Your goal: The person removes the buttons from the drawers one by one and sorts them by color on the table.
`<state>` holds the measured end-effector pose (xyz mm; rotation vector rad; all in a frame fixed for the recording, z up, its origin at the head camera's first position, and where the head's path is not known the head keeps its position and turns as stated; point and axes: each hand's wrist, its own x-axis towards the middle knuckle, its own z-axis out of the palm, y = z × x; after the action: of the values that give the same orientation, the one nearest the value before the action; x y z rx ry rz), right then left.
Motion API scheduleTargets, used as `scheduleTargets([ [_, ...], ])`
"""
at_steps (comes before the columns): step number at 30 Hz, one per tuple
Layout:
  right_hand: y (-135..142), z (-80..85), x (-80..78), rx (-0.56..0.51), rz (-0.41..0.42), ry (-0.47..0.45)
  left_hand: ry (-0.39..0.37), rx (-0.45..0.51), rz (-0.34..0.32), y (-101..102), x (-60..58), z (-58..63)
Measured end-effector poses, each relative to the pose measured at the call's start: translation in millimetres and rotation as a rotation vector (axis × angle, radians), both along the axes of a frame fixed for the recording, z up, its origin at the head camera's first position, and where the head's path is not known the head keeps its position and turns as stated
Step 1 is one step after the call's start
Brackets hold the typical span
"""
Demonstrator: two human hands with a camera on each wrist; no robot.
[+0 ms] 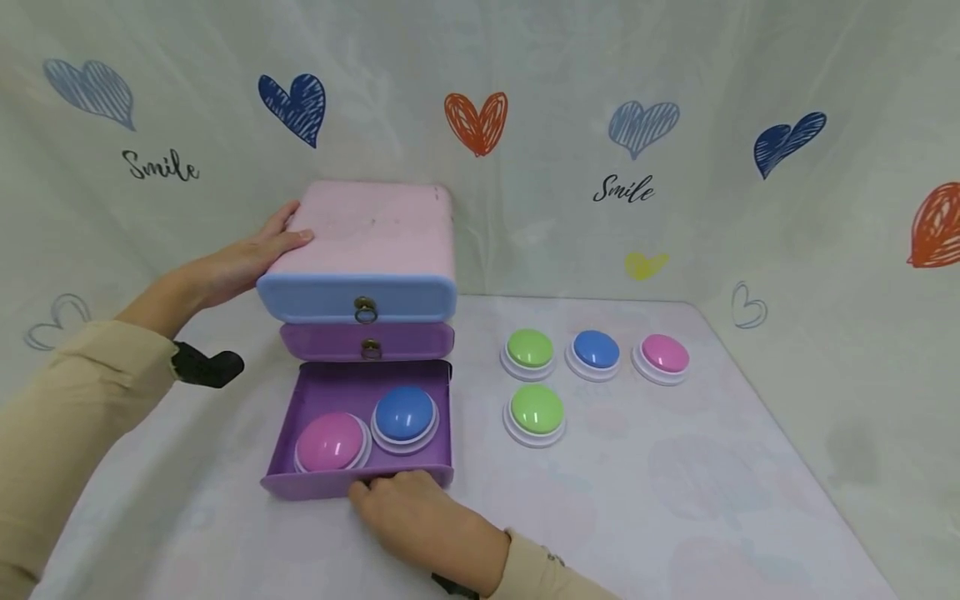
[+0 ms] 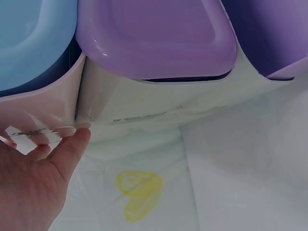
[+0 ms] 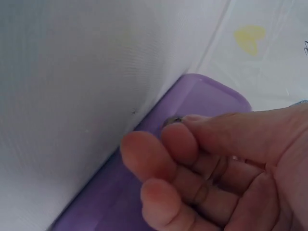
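A small drawer cabinet [image 1: 375, 225] with a pink top stands on the left of the table. Its blue top drawer [image 1: 315, 298] and purple middle drawer [image 1: 322, 342] stick out slightly. The purple bottom drawer [image 1: 288, 487] is pulled well out, with a pink dome button [image 1: 330, 442] and a blue dome button [image 1: 405, 414] in it. My left hand [image 1: 251, 258] rests against the cabinet's upper left side, fingers extended. At the bottom drawer's front, my right hand [image 1: 423, 521] pinches a metal ring pull [image 3: 171, 121] between thumb and fingertip.
Right of the cabinet sit two green dome buttons, one farther back [image 1: 529, 348] and one nearer [image 1: 537, 410]. Another blue button [image 1: 596, 350] and another pink button [image 1: 664, 354] continue the back row. A curtain [image 1: 555, 50] with printed hearts hangs behind the table.
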<state>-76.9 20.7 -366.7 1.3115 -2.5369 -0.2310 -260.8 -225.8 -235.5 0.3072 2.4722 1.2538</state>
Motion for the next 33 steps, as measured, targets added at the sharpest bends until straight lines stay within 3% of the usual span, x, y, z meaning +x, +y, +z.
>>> scheduleTargets([
  [2, 0, 3.8, -1.0, 0.008, 0.009, -0.028, 0.001, 0.007, -0.001, 0, 0.2, 1.1],
  [6, 3, 15.9, -4.7, -0.018, 0.04, -0.195, -0.003, 0.006, 0.004, 0, 0.0, 2.0],
  [12, 19, 34.6, -20.8, -0.291, 0.119, -0.442, -0.001, 0.016, -0.005, 1, -0.2, 4.2],
  [16, 32, 41.5, -34.8, -0.453, 0.066, -0.536, -0.003, 0.009, -0.001, 0, -0.2, 3.8],
  [21, 48, 37.6, -51.3, -0.582, 0.005, -0.562, -0.02, 0.008, -0.007, 1, -0.2, 1.2],
  [26, 54, 28.1, -63.1, -0.594, -0.051, -0.614, -0.016, 0.013, -0.015, 0, 1.0, 2.6],
  [33, 51, 12.5, -73.2, -0.493, -0.115, -0.659, -0.008, 0.009, -0.012, 0, -0.9, 2.2],
])
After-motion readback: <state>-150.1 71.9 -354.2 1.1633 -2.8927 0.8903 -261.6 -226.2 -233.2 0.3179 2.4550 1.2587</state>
